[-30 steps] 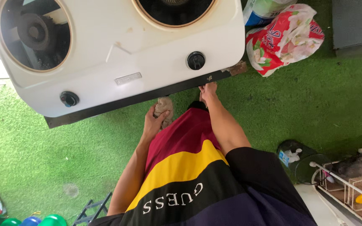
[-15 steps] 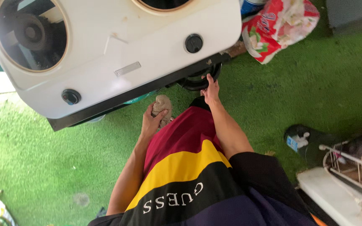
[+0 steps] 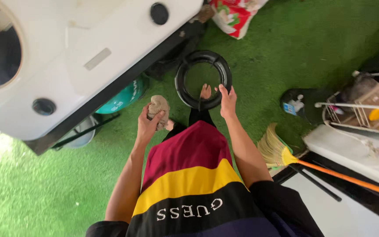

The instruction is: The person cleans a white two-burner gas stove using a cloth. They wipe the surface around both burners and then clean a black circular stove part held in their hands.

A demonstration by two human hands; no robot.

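right hand (image 3: 227, 97) closed on the lower right rim of a black rubber ring (image 3: 203, 79), grip clamped, ring held upright just above the green turf (image 3: 294, 48), a bare foot (image 3: 205, 91) showing through its opening. left hand (image 3: 148, 124) curled tight around a crumpled grey-brown cloth (image 3: 159, 110) (held at about the same height, just left of the ring). white twin-tub washing machine (image 3: 84, 61) tilted overhead at left. broom (image 3: 281, 153) with orange handle lies at right, beside a wire rack (image 3: 360, 109).
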